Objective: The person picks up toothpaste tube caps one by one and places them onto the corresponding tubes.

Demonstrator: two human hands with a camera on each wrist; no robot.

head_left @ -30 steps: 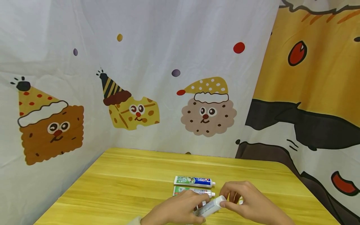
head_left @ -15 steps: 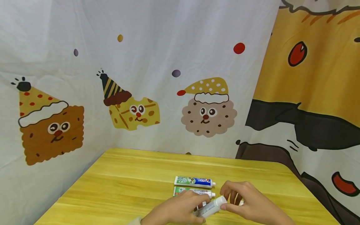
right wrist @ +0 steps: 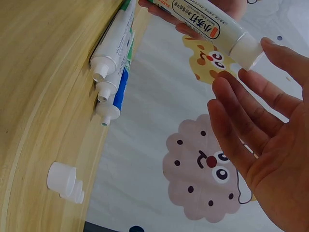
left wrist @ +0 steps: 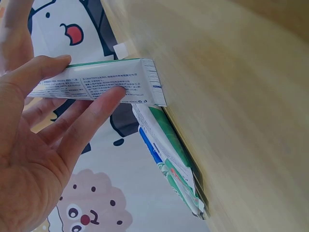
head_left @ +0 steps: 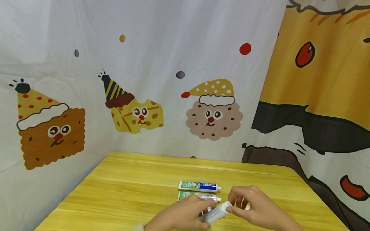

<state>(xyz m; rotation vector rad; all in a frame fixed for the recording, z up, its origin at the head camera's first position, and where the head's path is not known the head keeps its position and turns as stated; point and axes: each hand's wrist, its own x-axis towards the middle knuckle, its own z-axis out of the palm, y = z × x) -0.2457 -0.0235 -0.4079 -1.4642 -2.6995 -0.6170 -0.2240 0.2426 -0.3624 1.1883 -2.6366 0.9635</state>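
Note:
A white toothpaste tube [head_left: 213,216] with a white screw cap [right wrist: 246,52] is held at a tilt above the table. My left hand [head_left: 185,211] grips its body between thumb and fingers, with the crimped tail showing in the left wrist view. At the other end, my right hand [head_left: 257,208] pinches the cap between thumb and index finger, the remaining fingers loosely bent. The cap sits on the tube. Beyond the left hand lie a green-and-blue toothpaste tube [head_left: 199,186] and a green-and-white one [head_left: 189,194], both with bare nozzles.
A third uncapped tube [right wrist: 115,46] lies beside those two, mostly hidden by the left hand in the head view. Loose white caps [right wrist: 61,177] stand on the wooden table [head_left: 130,183], near the right hand. A printed cartoon curtain [head_left: 173,128] hangs behind and beside the table.
The right hand's fingers shift slightly at the cap. The left hand and the tube stay nearly still, and the tubes on the table have not moved.

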